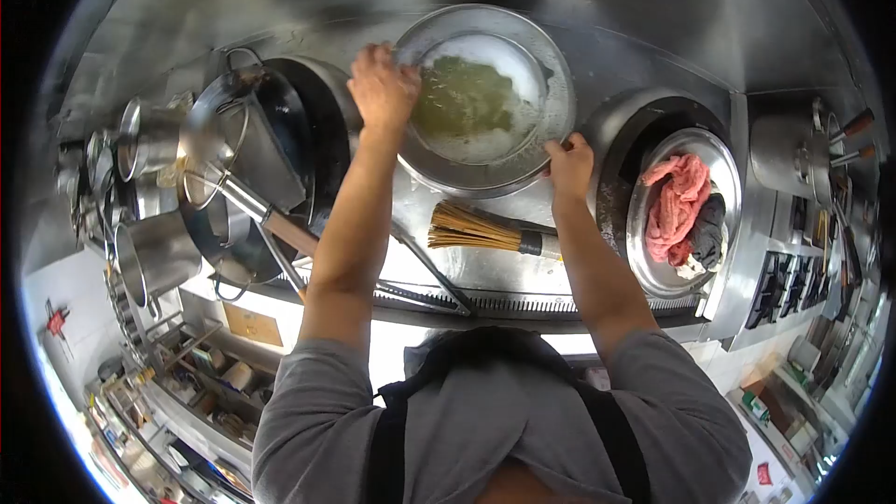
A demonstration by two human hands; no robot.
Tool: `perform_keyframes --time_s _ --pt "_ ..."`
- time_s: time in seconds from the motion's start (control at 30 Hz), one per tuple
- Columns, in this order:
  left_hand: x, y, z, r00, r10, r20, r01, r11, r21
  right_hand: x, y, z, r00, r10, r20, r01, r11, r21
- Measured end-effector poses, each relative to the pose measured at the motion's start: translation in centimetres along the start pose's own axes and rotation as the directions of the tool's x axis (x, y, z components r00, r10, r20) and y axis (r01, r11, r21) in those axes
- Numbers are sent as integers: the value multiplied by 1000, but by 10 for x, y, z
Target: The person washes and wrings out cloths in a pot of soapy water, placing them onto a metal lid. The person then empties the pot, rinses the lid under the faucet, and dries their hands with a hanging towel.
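Observation:
A wide metal basin [448, 185] holds greenish, cloudy water with white suds along its far and right sides. My left hand [383, 89] is at the basin's left rim, its thumb over the inner side and its slightly blurred fingers curled on the outer side. At the lower right, my right hand [571, 168] pinches the same rim, with the thumb on top and part of the fingers hidden. Just below the basin lies a bamboo wok brush [476, 229], bristles pointing left, near my right forearm.
On the left sits a large wok [289, 121] with strainers and ladles across it, beside several metal pots [154, 257]. At right, a metal bowl [639, 243] holding pink cloth [677, 205] and dark cloth [709, 229] rests over a black burner ring [611, 205]. Metal tongs-like bars [434, 271] lie near the front grate.

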State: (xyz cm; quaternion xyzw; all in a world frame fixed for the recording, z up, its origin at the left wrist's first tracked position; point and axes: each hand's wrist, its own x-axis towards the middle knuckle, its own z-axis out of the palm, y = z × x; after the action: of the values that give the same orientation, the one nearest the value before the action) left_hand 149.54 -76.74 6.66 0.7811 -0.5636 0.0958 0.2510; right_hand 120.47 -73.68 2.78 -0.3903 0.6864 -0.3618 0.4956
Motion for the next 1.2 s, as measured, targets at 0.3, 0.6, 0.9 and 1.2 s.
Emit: perform_keyframes --time_s 0.3,0.6,0.9,1.2 --pt "27 -80 20 685 -267 678 492 856 -160 11 -54 -3 977 -167 -129 164 986 -36" --pt "40 -21 -114 903 -294 314 427 701 -571 -41 -133 -50 965 -252 -72 259 959 112" --pt "-34 22 -171 818 -150 556 558 443 -702 -199 -158 -131 944 -248 -219 304 912 275" --pt "-193 57 -110 688 40 725 634 452 -627 -298 -85 -199 866 -205 -456 154 977 -146"
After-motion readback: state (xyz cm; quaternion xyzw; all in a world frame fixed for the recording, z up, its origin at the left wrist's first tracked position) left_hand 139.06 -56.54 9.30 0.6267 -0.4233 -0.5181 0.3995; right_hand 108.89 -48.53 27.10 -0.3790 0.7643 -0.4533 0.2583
